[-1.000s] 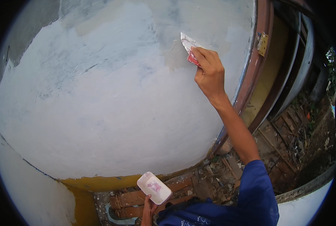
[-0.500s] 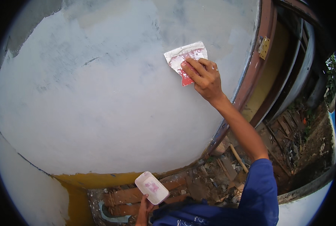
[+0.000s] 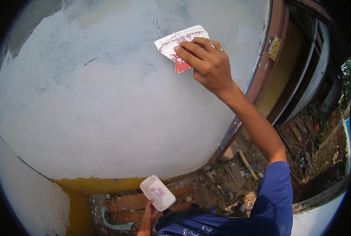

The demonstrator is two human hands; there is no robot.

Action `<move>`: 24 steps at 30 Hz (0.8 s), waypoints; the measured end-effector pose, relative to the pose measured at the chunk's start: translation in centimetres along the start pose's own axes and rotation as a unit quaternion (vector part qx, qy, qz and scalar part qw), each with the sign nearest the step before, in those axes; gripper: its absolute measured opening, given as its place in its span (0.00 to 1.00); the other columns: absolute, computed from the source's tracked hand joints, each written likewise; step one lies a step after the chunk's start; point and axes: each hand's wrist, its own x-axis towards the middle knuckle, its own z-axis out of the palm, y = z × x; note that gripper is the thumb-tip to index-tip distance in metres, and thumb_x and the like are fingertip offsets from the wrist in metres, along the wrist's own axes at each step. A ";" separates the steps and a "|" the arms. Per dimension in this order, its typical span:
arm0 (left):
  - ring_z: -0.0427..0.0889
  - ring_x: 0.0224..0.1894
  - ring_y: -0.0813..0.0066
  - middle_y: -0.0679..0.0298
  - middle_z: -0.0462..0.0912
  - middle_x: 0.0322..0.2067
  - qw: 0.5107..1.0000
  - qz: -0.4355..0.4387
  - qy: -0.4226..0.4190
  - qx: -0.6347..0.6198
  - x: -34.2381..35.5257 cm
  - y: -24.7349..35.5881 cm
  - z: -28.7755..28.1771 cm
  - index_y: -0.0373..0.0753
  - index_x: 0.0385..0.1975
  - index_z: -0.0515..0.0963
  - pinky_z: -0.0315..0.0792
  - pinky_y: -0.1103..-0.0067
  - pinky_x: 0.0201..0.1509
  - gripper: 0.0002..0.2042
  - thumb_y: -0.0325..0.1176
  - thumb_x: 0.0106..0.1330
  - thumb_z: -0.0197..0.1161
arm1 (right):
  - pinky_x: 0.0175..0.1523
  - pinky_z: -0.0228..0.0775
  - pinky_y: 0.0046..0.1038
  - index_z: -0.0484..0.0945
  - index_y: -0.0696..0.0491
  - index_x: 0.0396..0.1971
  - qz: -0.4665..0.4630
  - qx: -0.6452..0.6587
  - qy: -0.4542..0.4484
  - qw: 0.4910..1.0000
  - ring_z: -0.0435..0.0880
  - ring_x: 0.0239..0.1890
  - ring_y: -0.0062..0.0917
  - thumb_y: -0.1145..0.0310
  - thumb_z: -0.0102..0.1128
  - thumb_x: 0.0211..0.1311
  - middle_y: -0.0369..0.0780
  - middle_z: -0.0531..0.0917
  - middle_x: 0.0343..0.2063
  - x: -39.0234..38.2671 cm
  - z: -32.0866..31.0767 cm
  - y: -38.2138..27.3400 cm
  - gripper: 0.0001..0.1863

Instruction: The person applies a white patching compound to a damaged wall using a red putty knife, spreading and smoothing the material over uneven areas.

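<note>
My right hand (image 3: pixel 210 62) is closed on a flat red scraper (image 3: pixel 183 65), its wide blade coated with white paste along the upper edge. The blade lies against the upper part of a whitish, patchily coated wall (image 3: pixel 104 114). Low down, my left hand (image 3: pixel 152 211) grips the near left side of a small white rectangular tub (image 3: pixel 166 200). Pinkish residue marks the tub's bottom, and its open top faces up. Grey, less covered patches show on the wall around and left of the scraper.
A brown door frame (image 3: pixel 262 74) with a brass hinge (image 3: pixel 275 48) stands at the right. A yellow band (image 3: pixel 104 185) runs along the wall's foot. Planks (image 3: pixel 134 202), a wooden stick (image 3: pixel 247 165) and rubble cover the ground. Another wall (image 3: pixel 22 188) meets this one at the left.
My right hand has slid the scraper up and a little left across the wall. The tub in my left hand has shifted very slightly upward.
</note>
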 end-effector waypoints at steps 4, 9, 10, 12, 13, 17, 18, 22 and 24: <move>0.72 0.64 0.52 0.55 0.71 0.62 1.000 0.004 -0.003 -0.015 0.1 -0.3 1.1 0.40 0.68 0.60 0.65 0.55 0.69 0.41 0.45 0.54 0.68 | 0.51 0.69 0.31 0.83 0.50 0.45 0.017 0.019 -0.051 0.998 0.79 0.48 0.28 0.79 0.61 0.47 0.33 0.83 0.46 -7.4 1.5 -1.4 0.21; 0.73 0.63 0.53 0.57 0.73 0.62 0.999 0.009 -0.005 -0.050 0.2 -1.4 -0.1 0.41 0.68 0.60 0.64 0.54 0.70 0.38 0.41 0.56 0.67 | 0.51 0.69 0.32 0.84 0.50 0.45 0.056 0.059 -0.111 0.990 0.79 0.48 0.29 0.80 0.61 0.44 0.33 0.83 0.46 -14.9 -1.0 -3.6 0.23; 0.73 0.63 0.53 0.57 0.73 0.62 0.999 0.011 -0.003 -0.050 0.0 -1.4 -0.5 0.41 0.68 0.60 0.64 0.54 0.70 0.38 0.41 0.56 0.67 | 0.50 0.69 0.32 0.84 0.50 0.45 0.065 0.080 -0.115 0.988 0.79 0.48 0.29 0.81 0.60 0.43 0.33 0.84 0.46 -14.7 -1.3 -3.7 0.24; 0.73 0.63 0.53 0.57 0.73 0.61 0.998 0.013 -0.005 -0.057 -0.3 -1.4 -0.8 0.42 0.67 0.62 0.65 0.54 0.69 0.38 0.41 0.55 0.68 | 0.49 0.68 0.32 0.84 0.49 0.46 0.082 0.071 -0.068 0.992 0.79 0.47 0.29 0.82 0.60 0.42 0.33 0.84 0.46 -12.2 -1.6 -2.6 0.26; 0.73 0.63 0.53 0.57 0.73 0.61 0.998 0.013 -0.008 -0.057 -0.2 -1.4 -0.7 0.42 0.67 0.62 0.65 0.54 0.69 0.38 0.41 0.55 0.68 | 0.48 0.68 0.32 0.84 0.49 0.46 0.098 0.058 -0.025 0.993 0.79 0.47 0.29 0.83 0.59 0.40 0.32 0.84 0.45 -10.3 -1.8 -1.6 0.27; 0.73 0.63 0.54 0.57 0.73 0.61 0.998 0.022 0.003 -0.066 -0.1 -1.4 -0.3 0.42 0.67 0.62 0.66 0.54 0.69 0.38 0.41 0.55 0.68 | 0.48 0.65 0.32 0.83 0.46 0.50 0.113 0.005 0.050 0.992 0.75 0.47 0.30 0.83 0.58 0.39 0.31 0.82 0.50 -8.2 1.9 0.3 0.32; 0.73 0.63 0.53 0.57 0.73 0.61 0.998 0.019 -0.005 -0.066 0.1 -1.2 -0.1 0.42 0.67 0.62 0.66 0.54 0.69 0.38 0.41 0.55 0.68 | 0.49 0.64 0.33 0.82 0.46 0.51 0.115 0.000 0.024 0.993 0.75 0.47 0.29 0.84 0.58 0.39 0.31 0.82 0.50 -9.7 2.7 -0.4 0.32; 0.72 0.64 0.53 0.57 0.73 0.62 0.998 0.025 -0.011 -0.051 -0.3 -0.8 0.7 0.42 0.67 0.61 0.65 0.54 0.69 0.38 0.41 0.55 0.68 | 0.51 0.64 0.35 0.83 0.49 0.50 0.150 0.080 -0.064 0.983 0.76 0.46 0.29 0.83 0.56 0.41 0.33 0.82 0.50 -17.8 2.6 -6.6 0.30; 0.72 0.64 0.53 0.56 0.72 0.62 0.998 0.022 -0.022 -0.054 -0.3 -0.7 1.3 0.41 0.68 0.61 0.65 0.54 0.69 0.39 0.41 0.55 0.68 | 0.50 0.64 0.34 0.83 0.49 0.49 0.149 0.103 -0.084 0.980 0.77 0.45 0.29 0.83 0.56 0.41 0.34 0.83 0.49 -18.6 0.9 -6.3 0.29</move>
